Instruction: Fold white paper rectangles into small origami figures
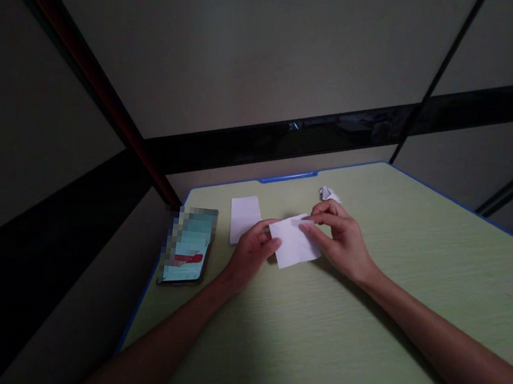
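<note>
A small white square of paper (294, 245) is held just above a pale green table (361, 325). My left hand (250, 255) pinches its left edge with curled fingers. My right hand (341, 237) grips its upper right corner between thumb and fingers. A second white sheet (243, 217) lies flat just behind my left hand. A small crumpled or folded bit of white paper (328, 193) sits behind my right hand.
A phone (188, 247) with a lit screen lies at the table's left edge. The table has a blue rim (288, 176) and stands against a dim wall with dark bands. The room is dark.
</note>
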